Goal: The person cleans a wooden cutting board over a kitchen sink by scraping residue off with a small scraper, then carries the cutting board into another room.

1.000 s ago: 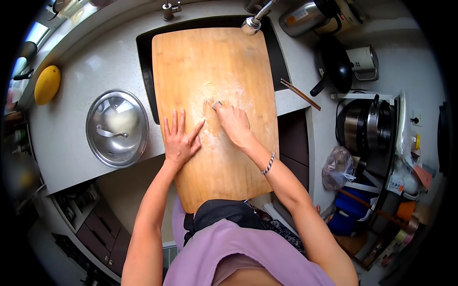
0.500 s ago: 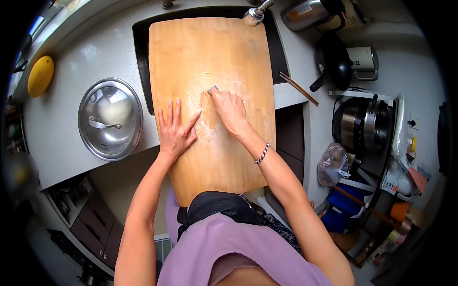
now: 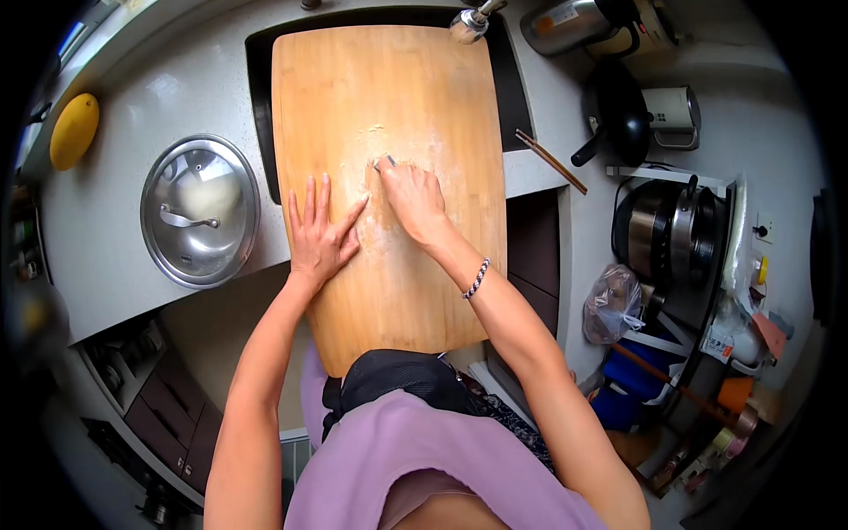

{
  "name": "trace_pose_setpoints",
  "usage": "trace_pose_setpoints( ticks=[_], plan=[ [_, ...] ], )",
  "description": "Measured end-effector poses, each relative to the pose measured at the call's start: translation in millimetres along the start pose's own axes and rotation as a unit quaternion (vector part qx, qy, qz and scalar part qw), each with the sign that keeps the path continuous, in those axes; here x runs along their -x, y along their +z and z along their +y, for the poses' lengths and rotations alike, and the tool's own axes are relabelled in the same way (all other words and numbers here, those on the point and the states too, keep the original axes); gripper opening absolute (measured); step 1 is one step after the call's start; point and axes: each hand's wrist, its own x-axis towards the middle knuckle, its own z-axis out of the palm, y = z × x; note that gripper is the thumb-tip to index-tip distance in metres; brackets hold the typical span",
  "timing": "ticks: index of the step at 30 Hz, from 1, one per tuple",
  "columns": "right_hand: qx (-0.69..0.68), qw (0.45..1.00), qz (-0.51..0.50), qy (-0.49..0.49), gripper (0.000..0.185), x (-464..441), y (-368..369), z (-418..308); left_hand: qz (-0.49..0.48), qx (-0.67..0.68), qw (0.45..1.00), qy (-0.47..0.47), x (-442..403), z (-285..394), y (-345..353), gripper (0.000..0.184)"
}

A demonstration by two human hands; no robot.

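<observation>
A large wooden cutting board (image 3: 397,291) lies across the sink, with a pale dusting of flour (image 3: 378,212) around its middle. My left hand (image 3: 321,245) rests flat on the board's left side, fingers spread. Just right of it, my right hand (image 3: 413,201) is closed around a small grey scraper (image 3: 385,163). Only an edge of the scraper shows past the fingers, low against the floured wood; the hand hides the rest.
Left of the board stands a metal pan with a glass lid (image 3: 200,212), something pale inside. A yellow fruit (image 3: 74,132) sits farther left. Chopsticks (image 3: 551,162) lie on the right counter, near a black pan (image 3: 618,115). A faucet head (image 3: 468,26) hangs over the board's far edge.
My right hand with the scraper has shifted slightly left on the board. My left hand stays in place. The whole view has moved a little.
</observation>
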Motion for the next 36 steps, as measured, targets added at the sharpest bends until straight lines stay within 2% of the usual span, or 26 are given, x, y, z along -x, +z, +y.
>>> trace_pose_setpoints(
  ticks=[3, 6, 9, 11, 19, 22, 25, 28, 30, 34, 36],
  plan=[
    [0.034, 0.999, 0.025, 0.005, 0.006, -1.3, 1.8, -2.4, 0.002, -0.006, 1.0, 0.005, 0.6, 0.4, 0.9, 0.058],
    [0.037, 0.999, -0.02, 0.021, 0.007, -6.8, 1.2, -3.2, -0.005, 0.0, 1.0, -0.005, -2.8, -2.4, 1.1, 0.058],
    [-0.026, 0.999, 0.033, -0.006, 0.008, -4.3, -1.6, -0.7, 0.001, -0.002, 1.0, -0.006, 0.5, -0.2, 1.6, 0.058],
    [-0.002, 1.0, -0.017, 0.018, 0.008, -3.8, -3.3, -5.0, -0.002, -0.004, 1.0, 0.0, -0.2, 0.3, -1.0, 0.058],
    [-0.007, 1.0, 0.027, 0.013, 0.007, -10.7, -2.6, -1.4, -0.001, -0.006, 1.0, -0.005, -0.9, 0.3, 0.6, 0.058],
    [-0.055, 0.998, -0.026, 0.019, 0.014, -7.8, 3.3, -3.2, -0.007, -0.005, 1.0, -0.008, 0.1, 0.9, -0.4, 0.059],
    [-0.022, 0.999, 0.029, 0.02, 0.007, -5.8, 1.9, -5.5, -0.004, -0.008, 1.0, -0.007, 1.6, 4.1, -0.2, 0.059],
    [0.001, 0.999, 0.0, 0.034, 0.008, -8.8, 7.6, -7.7, -0.001, -0.008, 1.0, -0.011, -1.0, -1.0, 3.0, 0.058],
    [-0.036, 0.999, 0.014, 0.024, 0.008, -11.0, 1.8, -5.7, 0.005, -0.009, 1.0, -0.011, 0.2, 1.8, 1.7, 0.058],
    [-0.014, 0.999, 0.032, 0.034, 0.007, -15.5, 6.2, -7.8, 0.005, -0.02, 1.0, -0.011, -0.1, 1.7, 4.6, 0.057],
    [-0.085, 0.996, 0.013, 0.032, 0.012, -14.7, 10.9, -4.7, -0.003, -0.014, 1.0, -0.014, 3.3, 3.3, 3.4, 0.057]
  ],
)
